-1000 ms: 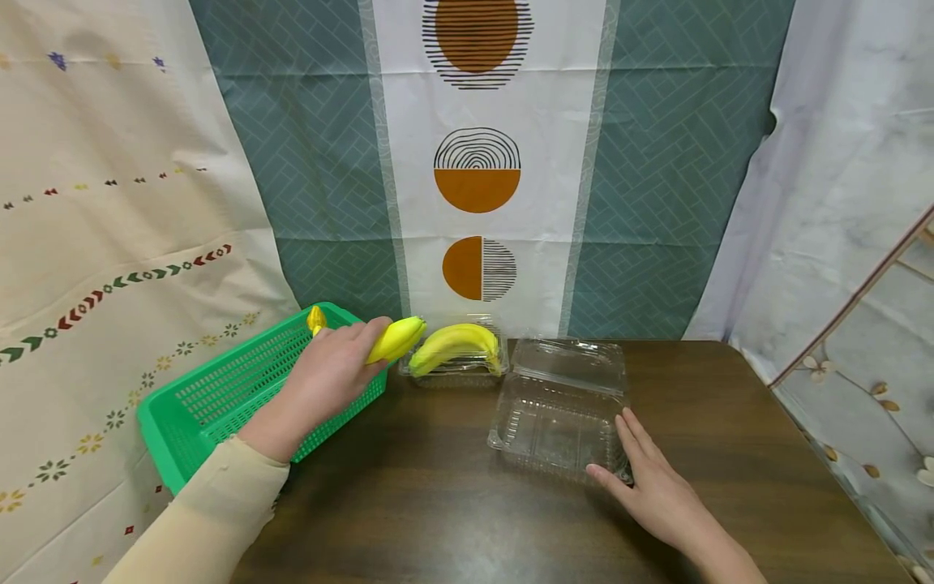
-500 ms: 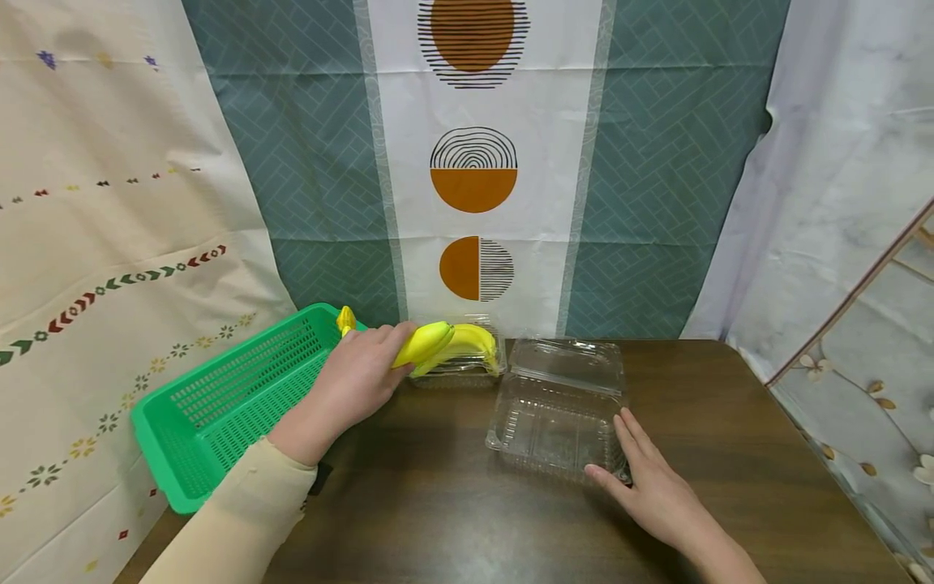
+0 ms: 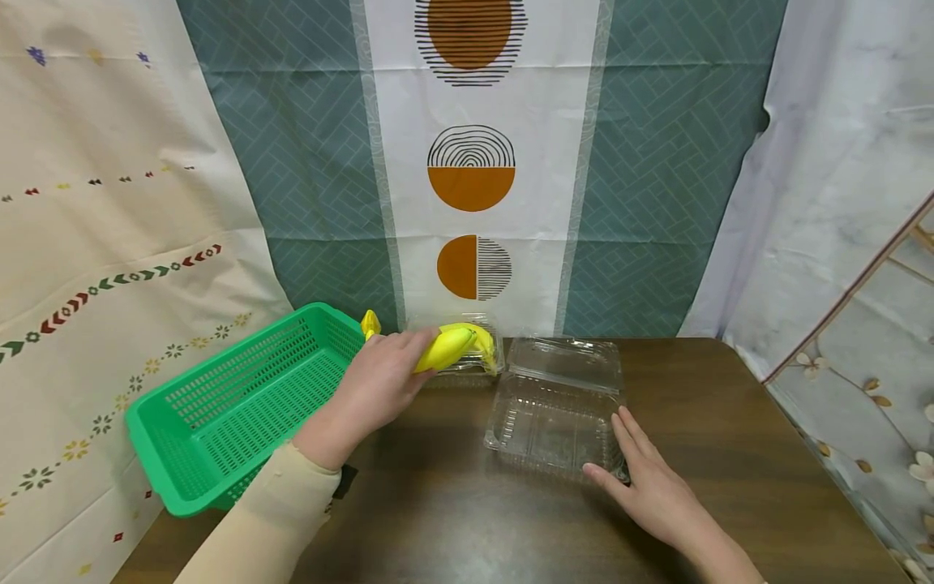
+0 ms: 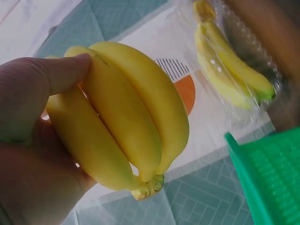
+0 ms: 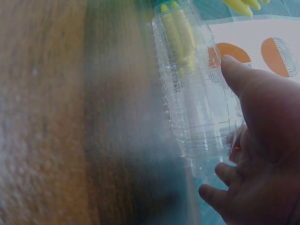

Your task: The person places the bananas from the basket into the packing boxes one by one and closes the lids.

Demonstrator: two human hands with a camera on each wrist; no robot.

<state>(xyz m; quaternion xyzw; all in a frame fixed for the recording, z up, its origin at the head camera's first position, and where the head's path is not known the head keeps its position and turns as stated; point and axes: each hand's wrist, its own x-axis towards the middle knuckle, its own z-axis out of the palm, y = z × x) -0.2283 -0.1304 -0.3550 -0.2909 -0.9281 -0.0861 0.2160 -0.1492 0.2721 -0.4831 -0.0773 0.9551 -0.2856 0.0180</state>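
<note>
In the head view my left hand (image 3: 379,381) grips a bunch of bananas (image 3: 447,349) above the table, just right of the green basket. The left wrist view shows the thumb lying across the bunch (image 4: 124,112), its stem end pointing down. My right hand (image 3: 653,491) has its fingers extended at the near right corner of an open, clear plastic clamshell container (image 3: 543,434). The lid of that container leans back behind its base. In the right wrist view the thumb and fingers (image 5: 239,75) are spread beside the clear plastic wall.
A green perforated basket (image 3: 156,470) stands at the left of the dark wooden table (image 3: 467,527). Behind my left hand a second clear container (image 4: 234,89) holds another bunch of bananas (image 4: 225,63). Patterned cloths (image 3: 657,203) hang along the back and sides.
My left hand has carried its bunch of bananas rightward, from over the green basket to in front of the filled container. My right hand and the open container have stayed in place.
</note>
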